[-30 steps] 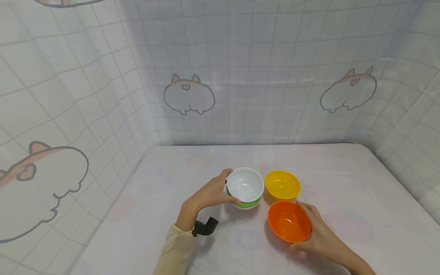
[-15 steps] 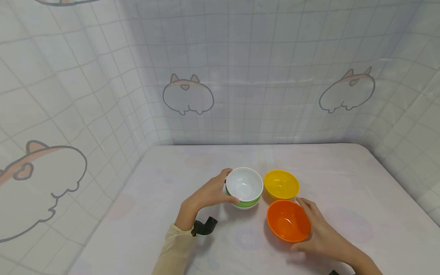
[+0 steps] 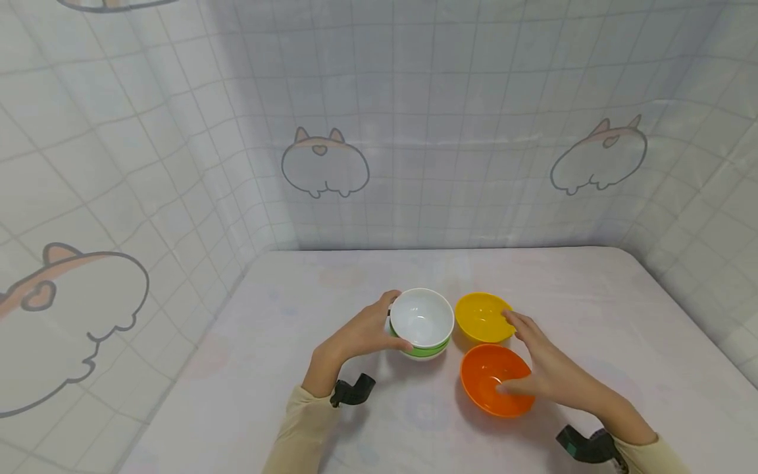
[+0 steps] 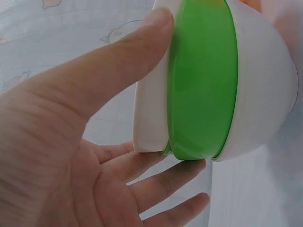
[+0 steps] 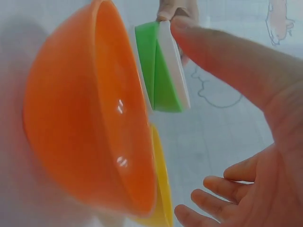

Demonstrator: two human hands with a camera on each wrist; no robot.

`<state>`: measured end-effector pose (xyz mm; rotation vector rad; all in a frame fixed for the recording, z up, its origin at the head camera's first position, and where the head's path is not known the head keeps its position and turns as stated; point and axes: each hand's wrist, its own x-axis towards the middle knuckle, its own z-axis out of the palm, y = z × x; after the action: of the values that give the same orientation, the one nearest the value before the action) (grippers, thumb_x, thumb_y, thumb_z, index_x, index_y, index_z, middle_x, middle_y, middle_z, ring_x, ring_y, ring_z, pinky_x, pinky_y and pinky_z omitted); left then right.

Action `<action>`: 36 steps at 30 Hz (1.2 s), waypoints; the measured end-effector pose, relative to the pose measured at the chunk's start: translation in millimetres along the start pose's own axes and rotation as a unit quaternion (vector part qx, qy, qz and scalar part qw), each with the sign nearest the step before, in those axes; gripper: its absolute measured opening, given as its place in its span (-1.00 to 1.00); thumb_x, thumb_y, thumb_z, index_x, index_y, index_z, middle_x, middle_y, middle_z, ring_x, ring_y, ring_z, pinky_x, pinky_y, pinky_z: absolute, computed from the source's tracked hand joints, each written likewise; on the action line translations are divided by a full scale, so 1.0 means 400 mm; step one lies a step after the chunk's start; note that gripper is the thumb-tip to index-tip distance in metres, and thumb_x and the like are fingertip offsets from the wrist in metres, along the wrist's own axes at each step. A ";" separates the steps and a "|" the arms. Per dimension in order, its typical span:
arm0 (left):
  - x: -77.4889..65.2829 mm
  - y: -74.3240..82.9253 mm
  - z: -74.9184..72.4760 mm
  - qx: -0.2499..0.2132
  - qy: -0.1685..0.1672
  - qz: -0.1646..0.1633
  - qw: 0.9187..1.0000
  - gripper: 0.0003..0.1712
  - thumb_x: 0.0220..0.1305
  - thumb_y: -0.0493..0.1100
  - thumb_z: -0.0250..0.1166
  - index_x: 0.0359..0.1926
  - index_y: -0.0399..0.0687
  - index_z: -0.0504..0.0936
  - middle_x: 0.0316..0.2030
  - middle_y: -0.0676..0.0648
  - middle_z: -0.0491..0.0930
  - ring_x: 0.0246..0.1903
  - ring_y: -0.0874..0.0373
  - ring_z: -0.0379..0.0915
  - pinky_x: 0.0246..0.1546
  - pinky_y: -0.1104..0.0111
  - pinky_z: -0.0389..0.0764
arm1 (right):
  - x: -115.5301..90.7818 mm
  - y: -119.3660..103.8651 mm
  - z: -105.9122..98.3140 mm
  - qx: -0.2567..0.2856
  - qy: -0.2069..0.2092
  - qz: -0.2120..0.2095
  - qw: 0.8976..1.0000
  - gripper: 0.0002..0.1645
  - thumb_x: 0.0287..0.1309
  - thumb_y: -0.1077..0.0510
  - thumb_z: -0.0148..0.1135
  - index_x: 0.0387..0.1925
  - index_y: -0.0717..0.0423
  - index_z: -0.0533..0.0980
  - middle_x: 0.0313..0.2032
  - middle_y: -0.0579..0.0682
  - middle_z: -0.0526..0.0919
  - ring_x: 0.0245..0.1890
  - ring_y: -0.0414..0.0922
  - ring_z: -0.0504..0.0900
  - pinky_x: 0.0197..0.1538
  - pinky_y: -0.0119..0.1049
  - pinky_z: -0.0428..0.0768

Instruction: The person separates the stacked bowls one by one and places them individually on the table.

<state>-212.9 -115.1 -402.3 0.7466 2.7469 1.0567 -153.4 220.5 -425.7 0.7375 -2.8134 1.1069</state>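
Note:
My left hand (image 3: 362, 334) grips a stack of bowls at its left side, thumb on the near side and fingers behind. A white bowl (image 3: 422, 317) tops the stack, green (image 4: 203, 85) shows under it, and another white bowl (image 4: 262, 82) forms the bottom. Over the right part of an orange bowl (image 3: 488, 375) hovers my right hand (image 3: 556, 372), thumb and fingers spread, with nothing held. Its fingertips come near the right rim of a yellow bowl (image 3: 478, 317); whether they touch it, I cannot tell. The orange bowl stands upright just in front of the yellow one.
The bowls are on a table with a pale patterned cloth (image 3: 331, 283). Grid-patterned curtains (image 3: 414, 131) with cartoon animals rise behind and on both sides. A dark wrist mount (image 3: 353, 390) sits on the left wrist, another (image 3: 586, 446) on the right.
My right hand has left the side of the orange bowl and moved up and away from me, toward the yellow bowl. The left hand and the bowls have stayed put.

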 end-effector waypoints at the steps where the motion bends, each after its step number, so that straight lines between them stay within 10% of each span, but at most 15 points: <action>1: -0.001 0.000 0.000 -0.001 0.000 0.001 1.000 0.18 -0.11 0.10 0.58 0.43 -0.12 0.09 0.24 -0.11 0.38 0.20 -0.01 0.35 0.12 0.10 0.44 | 0.008 -0.001 0.002 0.002 -0.002 -0.003 1.000 0.39 -0.19 -0.19 0.56 0.46 0.26 -0.07 0.37 0.28 0.06 0.22 0.36 0.28 0.11 0.27 0.41; 19: -0.010 0.006 0.006 -0.004 -0.004 0.022 1.000 0.23 -0.14 0.08 0.60 0.43 -0.19 0.08 0.25 -0.10 0.36 0.17 0.08 0.35 0.14 0.14 0.43 | 0.191 -0.087 0.041 0.004 -0.071 -0.096 0.993 0.37 -0.11 -0.21 0.51 0.47 0.24 -0.12 0.44 0.16 0.07 0.38 0.09 0.16 0.31 0.07 0.27; 36: -0.016 -0.011 0.012 0.005 0.000 0.065 0.998 0.10 -0.17 0.02 0.61 0.34 -0.22 0.24 0.13 -0.08 0.44 0.03 0.10 0.44 0.03 0.19 0.49 | 0.239 -0.129 0.072 -0.011 -0.085 -0.084 0.993 0.38 -0.22 -0.16 0.59 0.46 0.25 -0.03 0.30 0.18 0.27 0.09 0.08 0.45 0.03 -0.12 0.57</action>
<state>-207.9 -118.0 -409.3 0.9384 2.7372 1.0675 -211.6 129.0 -395.9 1.0935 -2.8275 1.0301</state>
